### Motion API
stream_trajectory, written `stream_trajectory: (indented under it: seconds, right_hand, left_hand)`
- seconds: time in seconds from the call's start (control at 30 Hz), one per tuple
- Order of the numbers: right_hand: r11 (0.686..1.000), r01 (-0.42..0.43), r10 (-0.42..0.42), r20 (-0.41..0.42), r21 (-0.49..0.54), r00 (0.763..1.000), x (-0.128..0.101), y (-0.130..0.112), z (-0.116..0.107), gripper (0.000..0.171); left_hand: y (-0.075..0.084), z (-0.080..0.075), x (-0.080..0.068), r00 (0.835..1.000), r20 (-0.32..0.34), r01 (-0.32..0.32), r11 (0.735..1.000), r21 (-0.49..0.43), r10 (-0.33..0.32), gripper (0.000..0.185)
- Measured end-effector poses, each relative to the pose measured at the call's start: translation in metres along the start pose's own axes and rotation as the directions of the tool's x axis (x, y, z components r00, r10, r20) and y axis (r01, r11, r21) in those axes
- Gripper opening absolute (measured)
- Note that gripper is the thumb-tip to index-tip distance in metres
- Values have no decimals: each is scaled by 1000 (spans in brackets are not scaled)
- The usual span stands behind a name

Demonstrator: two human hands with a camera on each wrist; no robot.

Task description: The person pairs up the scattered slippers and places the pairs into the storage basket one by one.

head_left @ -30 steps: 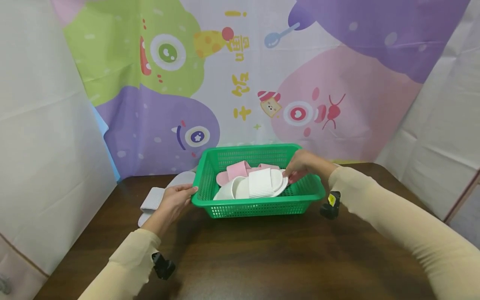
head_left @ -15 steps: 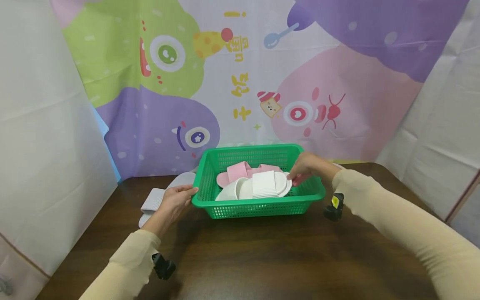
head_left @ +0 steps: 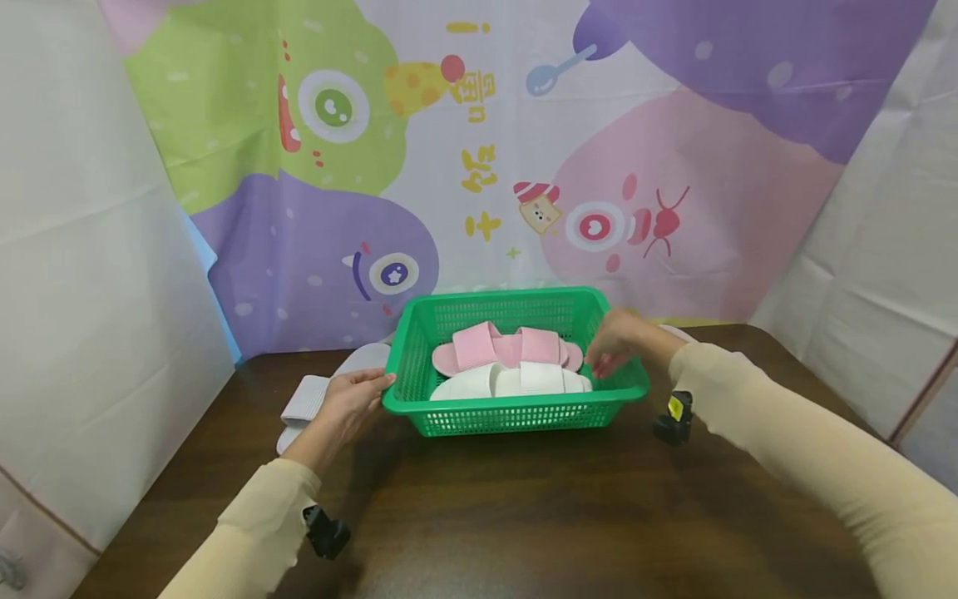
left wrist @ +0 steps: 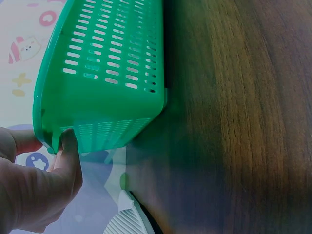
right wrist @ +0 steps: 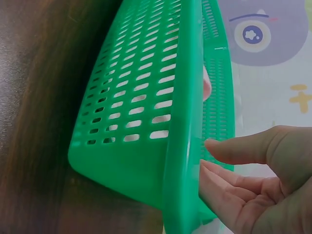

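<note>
A green perforated basket (head_left: pixel 516 423) stands on the table. Inside, a pair of pink slippers (head_left: pixel 473 348) lies along the back, and white slippers (head_left: pixel 540 378) lie in front of them, their lower parts hidden by the near wall. My left hand (head_left: pixel 353 401) pinches the basket's left rim, thumb and fingers on either side of it in the left wrist view. Over the right end of the basket is my right hand (head_left: pixel 615 339), close to the slippers' ends. The right wrist view shows its thumb and fingers (right wrist: pixel 229 192) apart with nothing held between them.
A pale grey slipper (head_left: pixel 304 401) lies on the brown table (head_left: pixel 486 516), left of the basket and partly behind my left hand. Another pale thing (head_left: pixel 679 334) shows behind my right forearm. A cartoon-printed cloth (head_left: pixel 479 266) hangs behind the basket, with white sheets at both sides.
The white slipper in my right hand has been lowered to the basket's front side and let go. My right hand has shifted slightly right. The left hand stays at the rim.
</note>
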State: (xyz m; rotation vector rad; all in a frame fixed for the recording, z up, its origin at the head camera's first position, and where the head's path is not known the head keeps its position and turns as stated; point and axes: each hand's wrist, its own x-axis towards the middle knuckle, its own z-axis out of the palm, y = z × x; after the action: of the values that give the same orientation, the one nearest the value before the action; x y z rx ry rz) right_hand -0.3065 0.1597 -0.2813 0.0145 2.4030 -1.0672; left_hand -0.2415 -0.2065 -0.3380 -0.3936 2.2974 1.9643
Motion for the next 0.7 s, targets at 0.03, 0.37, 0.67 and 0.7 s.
stream_trajectory:
  seconds: [0.03,0.37,0.67,0.7]
  right_hand:
    - [1000,3,-3,-9,-16,1000,0,1,-1,20]
    - [990,104,-110,-59,-95,992,-9,8,-5,26]
    - [955,272,-281,-68,-116,957,-18,21,-6,34]
    - [951,289,-298,-69,-111,952,-19,23,-7,34]
  left_hand:
    - [0,0,1,1000,0,-2,1000,-7,2,50]
    - [3,-1,4,998,63,20,999,-44,-17,52]
    - [5,-5,5,992,119,39,998,-49,-33,53]
    - [5,-5,5,992,118,44,998,-50,-38,53]
